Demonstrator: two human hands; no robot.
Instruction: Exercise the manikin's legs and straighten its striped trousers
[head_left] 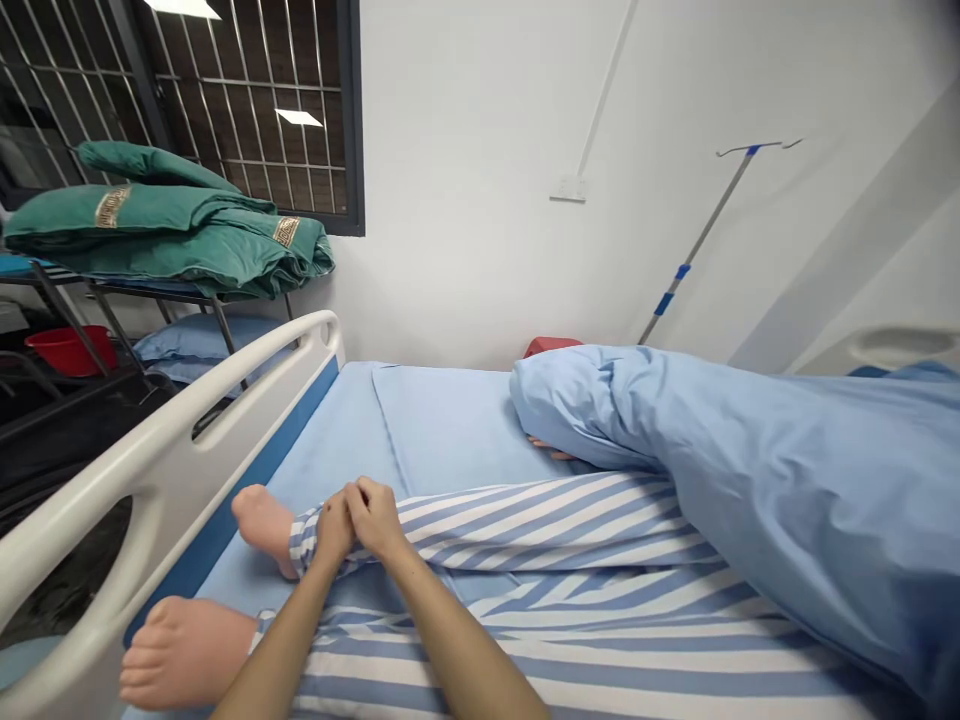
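A figure in blue-and-white striped trousers [525, 530] lies on a hospital bed, its two bare feet [259, 520] [184, 650] pointing toward the left rail. Both my hands meet at the cuff of the far trouser leg, just beside the ankle. My left hand [334, 525] is closed on the cuff edge. My right hand [375, 515] pinches the same striped fabric, fingers curled. A light blue quilt [750, 460] is pushed back over the figure's upper legs at the right.
A white bed rail [172, 420] runs along the left side. The blue sheet [435, 420] covers the mattress. Folded green blankets [172, 225] lie on a metal rack, with a red basin [67, 350] below. An IV pole [697, 240] leans by the wall.
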